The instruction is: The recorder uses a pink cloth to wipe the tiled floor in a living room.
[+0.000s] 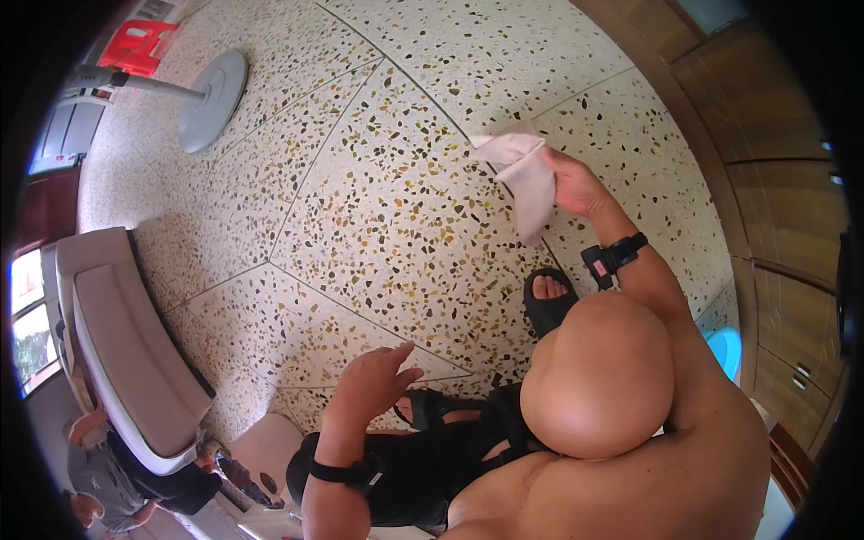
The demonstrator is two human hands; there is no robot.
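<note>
My right hand grips a pale pinkish cloth at its side, between thumb and fingers. The cloth hangs in loose folds over the speckled terrazzo floor. My left hand is at the lower middle, in front of my black shorts, holding nothing, with its thumb apart from the fingers. Both wrists wear black straps, and the right one carries a small black device. Below the cloth is my foot in a black sandal; another sandal shows beside my left hand.
A padded beige seat stands at the left, with another person beside it. A grey round stand base and a red plastic stool are at the upper left. Wooden cabinets line the right side, near a blue basin.
</note>
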